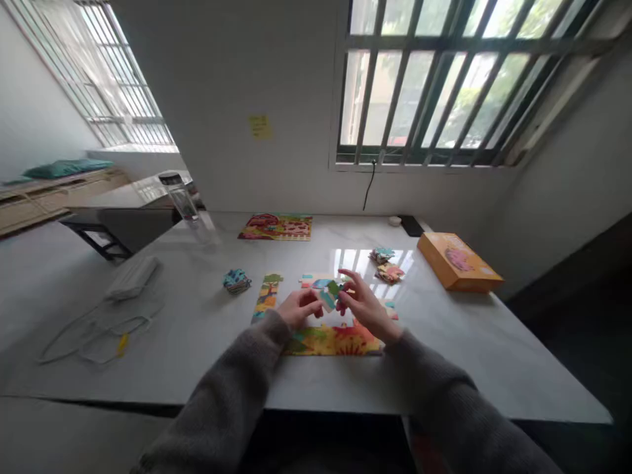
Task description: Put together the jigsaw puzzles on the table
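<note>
My left hand (297,308) pinches a pale blue and cream jigsaw puzzle piece (326,300) above the table. Close by on the right, my right hand (363,304) has its fingers closed at a green puzzle piece (334,288), which touches or overlaps the pale one. Beneath both hands lies a partly joined jigsaw: a yellow and red bottom strip (326,341) and a left-hand column (266,297) with a green tree. Behind my fingers, more pieces (316,282) lie on the table, partly hidden.
Stacked puzzle pieces stand to the left (237,281) and right (390,272). A red picture sheet (276,227) lies at the back. An orange box (459,261) is on the right. Leftward are a white packet (131,278), a looped cord (133,326) and a clear bottle (180,197).
</note>
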Motion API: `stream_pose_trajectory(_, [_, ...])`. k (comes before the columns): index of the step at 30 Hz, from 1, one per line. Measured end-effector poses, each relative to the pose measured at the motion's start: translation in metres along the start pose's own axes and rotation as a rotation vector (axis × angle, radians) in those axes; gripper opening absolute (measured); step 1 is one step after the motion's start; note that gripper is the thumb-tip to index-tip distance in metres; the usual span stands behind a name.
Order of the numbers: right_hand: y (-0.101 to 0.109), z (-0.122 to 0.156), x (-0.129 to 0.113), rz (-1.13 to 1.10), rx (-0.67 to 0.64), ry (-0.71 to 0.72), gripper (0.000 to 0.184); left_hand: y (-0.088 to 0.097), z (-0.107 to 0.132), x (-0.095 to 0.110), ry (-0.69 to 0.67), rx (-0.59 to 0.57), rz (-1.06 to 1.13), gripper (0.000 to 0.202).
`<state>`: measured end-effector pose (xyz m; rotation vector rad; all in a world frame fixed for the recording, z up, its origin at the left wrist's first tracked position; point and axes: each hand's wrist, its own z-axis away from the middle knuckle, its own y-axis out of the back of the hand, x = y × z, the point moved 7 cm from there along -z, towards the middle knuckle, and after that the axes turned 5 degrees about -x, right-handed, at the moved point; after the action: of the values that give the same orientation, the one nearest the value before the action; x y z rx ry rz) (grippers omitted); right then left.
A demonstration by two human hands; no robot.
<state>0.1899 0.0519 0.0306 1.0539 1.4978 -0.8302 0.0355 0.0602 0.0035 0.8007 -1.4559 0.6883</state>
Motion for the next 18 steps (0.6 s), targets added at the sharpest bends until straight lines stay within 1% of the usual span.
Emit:
stream_pose_trajectory(3, [-0.005, 0.005, 0.007, 0.076, -0.065, 0.027, 0.045, 0.010, 0.001, -0.004, -0.021, 0.121, -0.003, 0.045])
stream_pose_trajectory(6, [-0.012, 0.011, 0.013, 0.197, -0.122, 0.042, 0.025, 0.016, 0.003, -0.003, -0.054, 0.230, -0.021, 0.044])
stream_pose_trajectory(8, [-0.018, 0.014, 0.015, 0.275, -0.148, 0.033, 0.015, 0.015, 0.004, -0.002, -0.078, 0.265, -0.029, 0.044])
stream_pose_trajectory(10, [-0.021, 0.017, 0.016, 0.304, -0.158, 0.018, 0.016, 0.014, 0.004, -0.001, -0.104, 0.277, -0.023, 0.044])
stream_pose_trajectory(14, [-0.023, 0.017, 0.015, 0.215, -0.147, -0.005, 0.022, 0.014, 0.005, 0.000, -0.137, 0.290, -0.025, 0.044])
stream_pose_trajectory(16, [-0.019, 0.015, 0.013, 0.167, -0.097, 0.008, 0.026, 0.013, 0.006, 0.001, -0.159, 0.275, -0.077, 0.041])
stream_pose_trajectory(18, [-0.010, 0.014, 0.011, 0.135, -0.013, 0.031, 0.029, 0.010, 0.009, 0.007, -0.220, 0.249, -0.219, 0.040])
